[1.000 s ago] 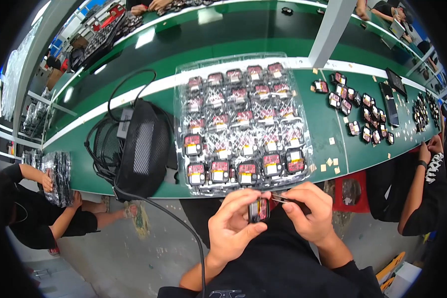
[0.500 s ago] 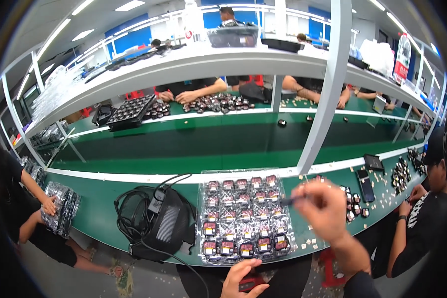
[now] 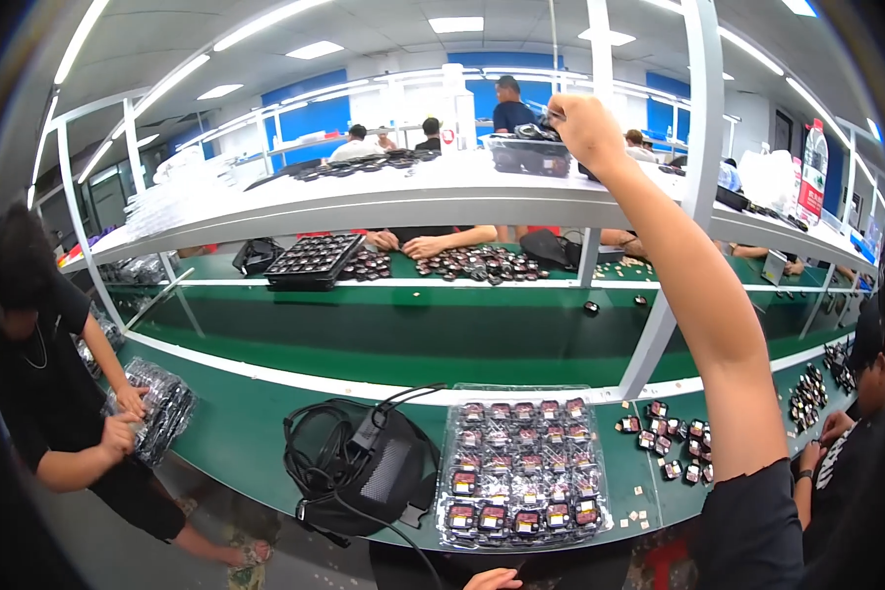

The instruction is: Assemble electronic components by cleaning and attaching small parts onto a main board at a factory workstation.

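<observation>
Green worktop (image 3: 236,467) below, white shelf (image 3: 393,209) above — on it, a plastic tub (image 3: 530,159), probably light, stiff, best held by its rim; right hand (image 3: 585,130) curled nearby, left hand (image 3: 494,579) barely visible — either's grip unclear.

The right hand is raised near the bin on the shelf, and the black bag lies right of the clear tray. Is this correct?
Not entirely: the head view shows the black bag on the left of the clear tray, not its right. The rest holds.
</observation>
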`<state>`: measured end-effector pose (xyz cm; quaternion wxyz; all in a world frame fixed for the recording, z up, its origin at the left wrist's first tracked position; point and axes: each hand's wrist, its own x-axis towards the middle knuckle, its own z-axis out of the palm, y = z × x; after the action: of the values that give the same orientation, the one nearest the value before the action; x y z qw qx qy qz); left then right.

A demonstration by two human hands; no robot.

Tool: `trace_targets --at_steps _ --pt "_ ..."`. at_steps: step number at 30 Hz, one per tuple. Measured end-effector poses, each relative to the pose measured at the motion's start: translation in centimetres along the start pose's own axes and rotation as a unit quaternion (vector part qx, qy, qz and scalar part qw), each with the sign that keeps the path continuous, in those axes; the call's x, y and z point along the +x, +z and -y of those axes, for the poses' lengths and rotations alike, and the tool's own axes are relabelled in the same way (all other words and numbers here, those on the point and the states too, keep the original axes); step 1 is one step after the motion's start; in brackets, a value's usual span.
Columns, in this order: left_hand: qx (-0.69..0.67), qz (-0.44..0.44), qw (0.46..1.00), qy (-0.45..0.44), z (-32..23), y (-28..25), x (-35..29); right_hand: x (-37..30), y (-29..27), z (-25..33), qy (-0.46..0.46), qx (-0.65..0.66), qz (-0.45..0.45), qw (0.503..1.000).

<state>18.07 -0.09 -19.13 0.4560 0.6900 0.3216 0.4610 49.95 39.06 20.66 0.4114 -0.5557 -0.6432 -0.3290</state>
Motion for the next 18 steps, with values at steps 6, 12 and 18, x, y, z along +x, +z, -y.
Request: trace_targets --at_steps 6,12,18 --pt "-0.039 -0.066 0.994 -0.074 0.9 -1.5 -2.6 1.8 0.6 -0.1 0.003 -0.007 0.151 0.988" --pt "-0.030 -0.023 0.997 -0.061 1.6 -1.7 -1.0 -1.6 -2.2 -1.5 -0.097 0.037 -0.015 0.994" --pt "-0.040 0.015 0.999 -0.021 1.3 -1.1 0.4 -16.0 -8.7 2.6 -0.052 0.082 0.133 0.986"
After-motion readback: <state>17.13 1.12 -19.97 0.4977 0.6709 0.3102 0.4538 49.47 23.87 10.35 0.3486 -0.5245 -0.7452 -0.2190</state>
